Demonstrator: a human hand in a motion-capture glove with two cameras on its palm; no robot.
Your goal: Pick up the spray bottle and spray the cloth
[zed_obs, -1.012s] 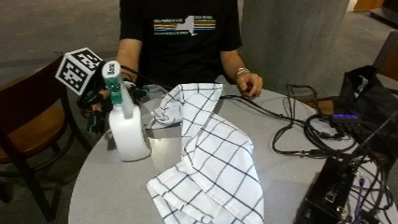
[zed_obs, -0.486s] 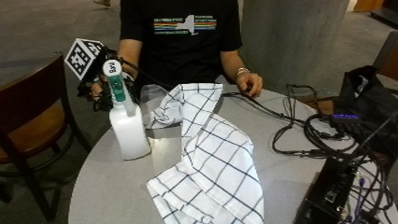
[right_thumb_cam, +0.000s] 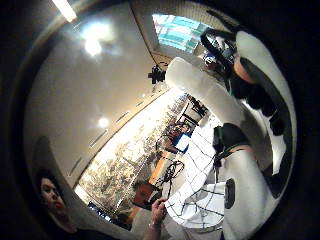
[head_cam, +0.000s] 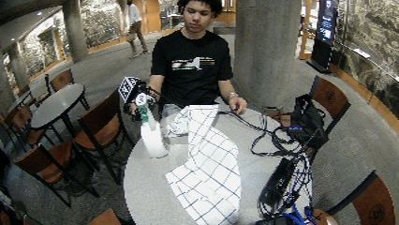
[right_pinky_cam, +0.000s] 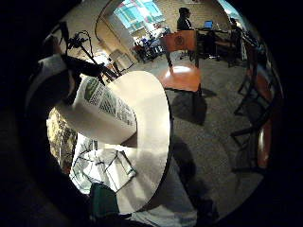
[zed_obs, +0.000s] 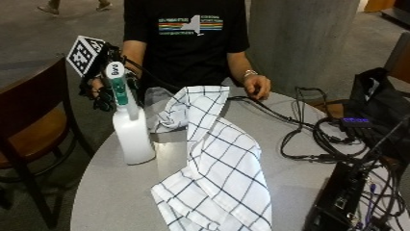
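- On the round table [zed_obs: 115, 192]: spray bottle [zed_obs: 131, 137] standing upright beside the checked cloth [zed_obs: 214, 173].
- At the bottle's green head: gloved right hand [zed_obs: 102, 91] grasping the spray bottle.

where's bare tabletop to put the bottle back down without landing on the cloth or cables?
Free: the table edge strip beside the spray bottle, running forward along the cloth; also the patch between the cloth and the cables. Crowded: the far side, covered by cables and a black box.
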